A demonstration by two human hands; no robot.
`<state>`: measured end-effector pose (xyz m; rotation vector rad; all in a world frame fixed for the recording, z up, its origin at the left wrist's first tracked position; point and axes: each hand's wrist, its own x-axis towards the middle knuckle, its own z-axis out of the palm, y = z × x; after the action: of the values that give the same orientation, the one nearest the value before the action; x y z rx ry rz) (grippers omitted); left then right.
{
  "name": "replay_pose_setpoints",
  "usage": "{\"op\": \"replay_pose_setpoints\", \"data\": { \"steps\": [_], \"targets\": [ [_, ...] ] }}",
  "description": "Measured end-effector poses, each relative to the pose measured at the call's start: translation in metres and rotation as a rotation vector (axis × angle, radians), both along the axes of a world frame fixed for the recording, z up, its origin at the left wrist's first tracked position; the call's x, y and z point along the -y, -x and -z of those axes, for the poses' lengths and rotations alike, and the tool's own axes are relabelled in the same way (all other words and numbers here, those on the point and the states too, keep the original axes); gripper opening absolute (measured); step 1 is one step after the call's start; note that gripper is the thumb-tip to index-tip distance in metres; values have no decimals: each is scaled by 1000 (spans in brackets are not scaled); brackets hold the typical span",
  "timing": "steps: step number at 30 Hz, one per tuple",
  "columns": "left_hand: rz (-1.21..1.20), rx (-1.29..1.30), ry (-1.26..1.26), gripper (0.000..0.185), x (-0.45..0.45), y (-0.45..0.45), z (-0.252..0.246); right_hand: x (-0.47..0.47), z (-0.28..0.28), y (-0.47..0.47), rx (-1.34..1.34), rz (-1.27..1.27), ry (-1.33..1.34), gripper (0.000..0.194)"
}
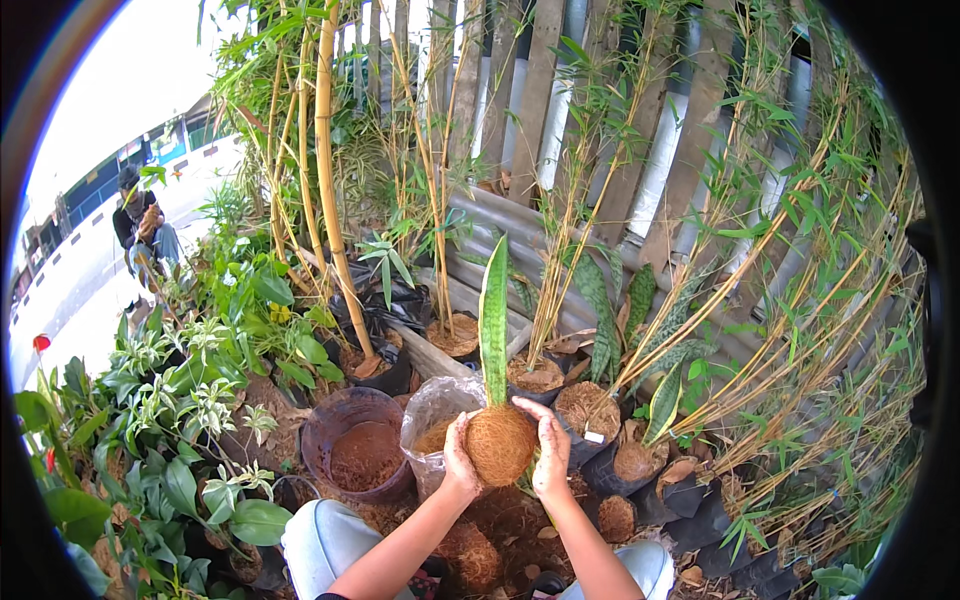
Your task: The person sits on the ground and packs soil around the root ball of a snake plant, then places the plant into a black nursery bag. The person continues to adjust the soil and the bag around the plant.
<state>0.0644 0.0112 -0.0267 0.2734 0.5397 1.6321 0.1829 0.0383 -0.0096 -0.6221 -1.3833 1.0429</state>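
Observation:
A round ball wrapped in brown coconut fibre [501, 446] is held up between my two hands. From its top rises one upright snake plant leaf [493, 322], green with yellow edges. My left hand [460, 456] cups the ball's left side. On the other side my right hand [551, 448] curves around it, fingers at the upper right and a small gap near the palm. Soil marks both hands. Just behind the ball stands a clear plastic bag [450, 397] with brown fibrous material inside. A dark red plastic bucket [356, 450], partly filled with brown material, is to its left.
Potted bamboo stems [327, 165] rise ahead, before a wooden slat fence [536, 105]. Black polybags [592, 420] with plants line the right. Another fibre clump [472, 555] lies between my knees. Leafy plants [180, 487] crowd the left. A person [142, 221] crouches by the road.

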Motion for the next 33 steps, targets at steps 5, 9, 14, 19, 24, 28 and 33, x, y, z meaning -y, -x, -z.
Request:
{"op": "replay_pose_setpoints", "data": {
  "steps": [5, 9, 14, 19, 24, 28, 33],
  "targets": [
    [142, 185, 128, 62, 9, 8, -14, 4, 13, 13, -114, -16, 102, 52],
    [257, 216, 188, 67, 2, 11, -8, 6, 16, 15, -379, -82, 265, 46],
    [348, 208, 32, 55, -2, 10, -1, 16, 14, 21, -282, 48, 157, 39],
    [369, 217, -152, 49, -3, 7, -5, 17, 13, 20, -179, 85, 133, 36],
    [357, 240, -28, 45, -4, 15, -5, 14, 11, 14, 309, 355, -29, 39],
    [275, 280, 19, 46, -7, 21, -10, 6, 14, 12, -124, 144, 192, 44],
    [100, 354, -77, 51, -3, 19, -14, 21, 28, 23, -569, 108, 396, 46]
  ]
}}
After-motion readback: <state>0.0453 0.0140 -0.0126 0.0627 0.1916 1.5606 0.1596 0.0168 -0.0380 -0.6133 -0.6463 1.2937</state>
